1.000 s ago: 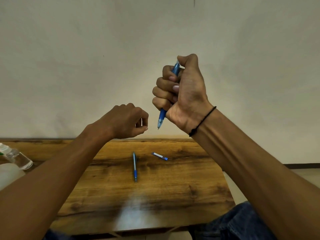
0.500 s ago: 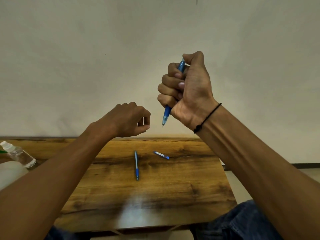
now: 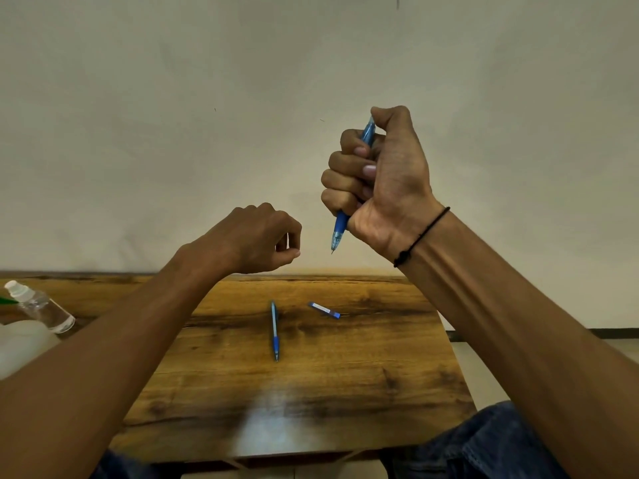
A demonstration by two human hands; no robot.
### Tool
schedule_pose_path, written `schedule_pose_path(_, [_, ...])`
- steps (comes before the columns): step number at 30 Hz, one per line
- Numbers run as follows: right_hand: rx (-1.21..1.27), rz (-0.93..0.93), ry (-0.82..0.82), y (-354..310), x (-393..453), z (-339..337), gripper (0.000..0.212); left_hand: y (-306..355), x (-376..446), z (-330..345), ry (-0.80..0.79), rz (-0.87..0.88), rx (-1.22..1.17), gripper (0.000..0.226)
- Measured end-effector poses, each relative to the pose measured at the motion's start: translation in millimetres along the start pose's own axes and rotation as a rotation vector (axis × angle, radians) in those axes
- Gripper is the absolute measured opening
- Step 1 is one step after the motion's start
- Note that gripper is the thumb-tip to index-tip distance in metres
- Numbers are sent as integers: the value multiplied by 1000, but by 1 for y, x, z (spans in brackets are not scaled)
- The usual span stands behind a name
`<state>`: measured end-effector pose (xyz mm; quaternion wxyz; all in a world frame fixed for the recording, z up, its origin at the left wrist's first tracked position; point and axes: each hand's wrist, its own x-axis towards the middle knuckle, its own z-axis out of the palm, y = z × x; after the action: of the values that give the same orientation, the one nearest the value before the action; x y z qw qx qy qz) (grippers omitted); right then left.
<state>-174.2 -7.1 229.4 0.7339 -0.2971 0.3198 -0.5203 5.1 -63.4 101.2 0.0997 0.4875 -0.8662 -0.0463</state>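
Note:
My right hand (image 3: 387,181) is raised in front of the wall and grips a blue pen (image 3: 340,226) in a fist, with the thumb on its top end and the tip pointing down. My left hand (image 3: 256,240) hovers lower and to the left. Its fingers are curled, and the thumb and forefinger tips sit close together a short way from the pen's tip; I see nothing between them. On the wooden table (image 3: 345,392) below lie a second blue pen (image 3: 274,331) and a small blue and white tube (image 3: 324,310).
A clear plastic bottle with a white cap (image 3: 39,305) lies at the table's left edge, next to a white container (image 3: 20,347). A plain wall stands right behind the table. My jeans-clad knee (image 3: 484,440) shows at the table's near right corner.
My right hand with the pen has drifted slightly to the right, away from my left hand. The left hand and the things on the table have stayed put.

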Motion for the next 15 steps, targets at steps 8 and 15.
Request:
schedule_pose_path(8, [3, 1, 4, -1, 1, 0, 52, 2, -1, -2, -5, -4, 4, 12])
schedule_pose_path(15, [17, 9, 3, -2, 1, -2, 52, 3, -1, -3, -21, -11, 7, 12])
